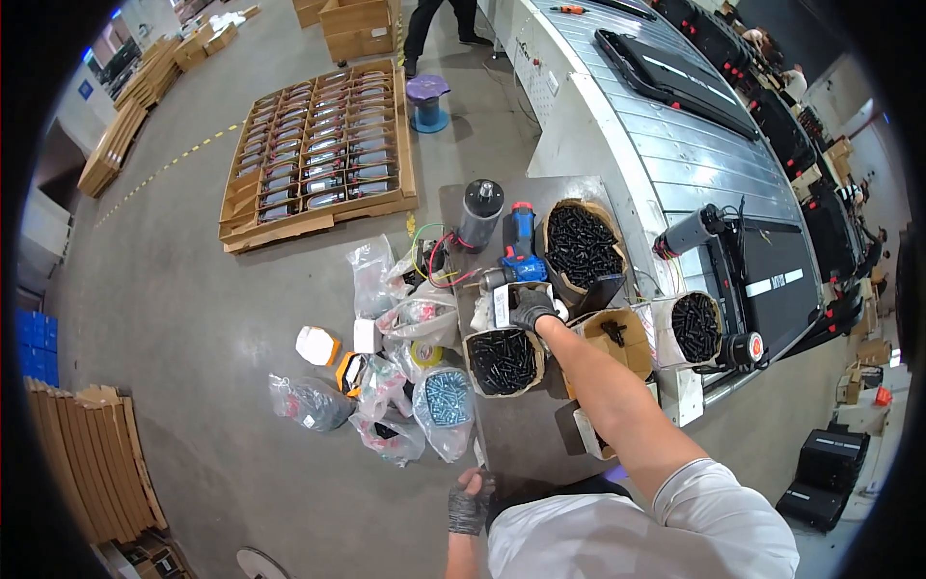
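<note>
My right hand [532, 312], in a dark glove, reaches over the grey worktable [521, 444] to a small white box [503, 305]. Its fingertips are hidden at the box. Just nearer is an open carton of black screws [503, 363]. Beyond the hand lie a blue and red cordless drill [522, 246] and a larger carton of black bolt-like parts [583, 246]. A grey cylindrical motor [479, 216] stands at the table's far left corner. My left hand [470, 494], in a grey glove with bare fingertips, is low by the table's near left edge, fingers curled; anything inside them is hidden.
Plastic bags of hardware, one with silvery bolts [449, 398], crowd the left side. A divided tray of motors [323, 140] and a purple-topped blue spool [427, 101] stand on the floor beyond. At right, a roller conveyor [694, 145] carries black treadmill-like decks [675, 77].
</note>
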{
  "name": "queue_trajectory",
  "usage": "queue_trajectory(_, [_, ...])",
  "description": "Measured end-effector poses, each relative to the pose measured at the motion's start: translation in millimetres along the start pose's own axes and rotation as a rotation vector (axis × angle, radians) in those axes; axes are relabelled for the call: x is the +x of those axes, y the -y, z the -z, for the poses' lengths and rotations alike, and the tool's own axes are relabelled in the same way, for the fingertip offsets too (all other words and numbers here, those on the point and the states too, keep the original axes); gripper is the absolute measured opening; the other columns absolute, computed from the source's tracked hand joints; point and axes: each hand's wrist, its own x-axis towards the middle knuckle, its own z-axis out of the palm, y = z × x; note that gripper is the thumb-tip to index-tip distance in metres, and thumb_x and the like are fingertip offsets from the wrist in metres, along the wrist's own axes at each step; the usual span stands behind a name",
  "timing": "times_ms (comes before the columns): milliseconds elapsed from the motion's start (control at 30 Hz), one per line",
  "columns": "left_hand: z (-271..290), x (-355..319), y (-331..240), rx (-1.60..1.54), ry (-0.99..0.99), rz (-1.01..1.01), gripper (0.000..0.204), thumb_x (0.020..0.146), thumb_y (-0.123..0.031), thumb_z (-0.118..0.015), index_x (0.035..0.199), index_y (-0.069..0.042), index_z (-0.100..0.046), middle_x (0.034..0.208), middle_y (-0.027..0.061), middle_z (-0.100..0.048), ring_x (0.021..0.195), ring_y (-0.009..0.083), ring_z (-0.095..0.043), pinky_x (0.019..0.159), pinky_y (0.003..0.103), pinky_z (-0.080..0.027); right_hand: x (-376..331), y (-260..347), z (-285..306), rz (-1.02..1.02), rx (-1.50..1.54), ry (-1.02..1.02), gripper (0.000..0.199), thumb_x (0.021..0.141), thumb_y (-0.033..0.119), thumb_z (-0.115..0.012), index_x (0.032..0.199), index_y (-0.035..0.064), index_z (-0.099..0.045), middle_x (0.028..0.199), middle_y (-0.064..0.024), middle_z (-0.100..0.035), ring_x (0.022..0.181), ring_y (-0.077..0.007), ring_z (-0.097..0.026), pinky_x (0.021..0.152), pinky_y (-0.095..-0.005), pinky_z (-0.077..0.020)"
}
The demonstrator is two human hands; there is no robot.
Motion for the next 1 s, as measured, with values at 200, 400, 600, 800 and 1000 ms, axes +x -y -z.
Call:
queue_trajectory(200, [-4,5,-3,-0.053,0.039,-0.014,0.020,0.084,-0.003,-0.067,0.103,-0.003,-0.061,0.094,0.0094,-0.064,0.085,0.0209,-0.064,0.080,0.032,-0.055,14,-25,-4,0.071,0.072,-0.145,0.023,0.067,0.016,-0.060,0.086,0.0113,-0.071,0.094,-0.0173,-0.067,0.092,-0.0338,-0.064,0.082,-0.0405,-0.0505])
queue_trajectory(400, [9,-1,-1,0.051,0.056,-0.058,0.028,0.083,-0.013,-0.070,0.107,-0.002,-0.061,0.093,0.0105,-0.065,0.082,0.0215,-0.063,0.075,0.033,-0.052,19,-37,1,0.058,0.186,-0.287,0.020,0.064,0.018,-0.070,0.083,0.0112,-0.073,0.089,-0.0145,-0.069,0.085,-0.0300,-0.066,0.080,-0.0357,-0.0518])
queue_trajectory(600, [-4,1,8,0.059,0.151,0.004,0.019,0.085,-0.004,-0.065,0.104,-0.002,-0.061,0.093,0.0076,-0.065,0.084,0.0200,-0.063,0.080,0.032,-0.054,1,-56,50,0.054,0.725,-0.131,0.036,0.070,0.016,-0.076,0.100,-0.0017,-0.068,0.088,-0.0091,-0.069,0.079,-0.0159,-0.063,0.076,-0.0286,-0.0510])
queue_trajectory(800, [-3,-17,12,0.132,0.167,0.024,0.019,0.086,-0.006,-0.065,0.105,-0.003,-0.060,0.092,0.0069,-0.064,0.082,0.0189,-0.063,0.077,0.031,-0.054,-128,-6,136,0.123,1.313,0.097,0.042,0.078,0.018,-0.072,0.112,-0.0044,-0.062,0.097,-0.0081,-0.067,0.086,-0.0140,-0.063,0.078,-0.0273,-0.0501])
queue_trajectory(1000, [-20,-34,33,0.199,0.191,0.006,0.019,0.086,-0.005,-0.065,0.104,-0.003,-0.060,0.092,0.0068,-0.063,0.083,0.0171,-0.061,0.078,0.030,-0.054,-267,-89,152,0.082,1.269,0.182,0.033,0.086,0.018,-0.064,0.111,-0.0037,-0.063,0.097,-0.0052,-0.066,0.089,-0.0115,-0.061,0.083,-0.0253,-0.0486])
